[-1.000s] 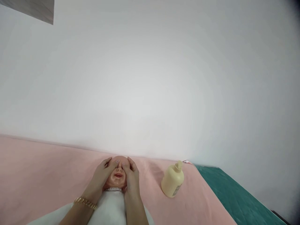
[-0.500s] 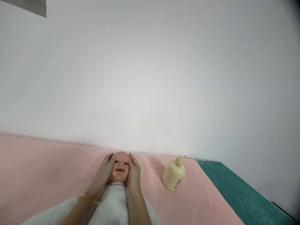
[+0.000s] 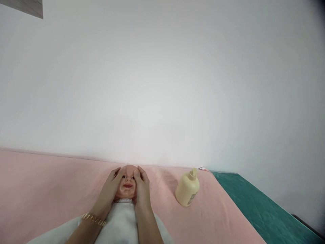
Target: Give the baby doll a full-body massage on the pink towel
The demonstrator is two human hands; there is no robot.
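A baby doll [image 3: 129, 192] in white clothes lies on its back on the pink sheet, its head toward the wall. My left hand [image 3: 110, 189], with a gold bracelet at the wrist, cups the left side of the doll's head in the picture. Against the opposite side rests my right hand [image 3: 143, 189], its thumb on the brow beside the eye. The fingers of both hands curve round toward the top of the head, and some are partly hidden. Between my forearms, the white outfit [image 3: 118, 222] covers the doll's body.
To the right of the doll, a pale yellow pump bottle [image 3: 187, 190] stands on the pink sheet [image 3: 208, 210]. A green surface [image 3: 256, 200] borders the sheet at far right. The white wall [image 3: 157, 84] rises directly behind. A grey panel [image 3: 25, 6] shows at upper left.
My right thumb has moved inward on the doll's brow, nearer its eye. My left thumb lies slightly further over the forehead. The whole view has shifted slightly.
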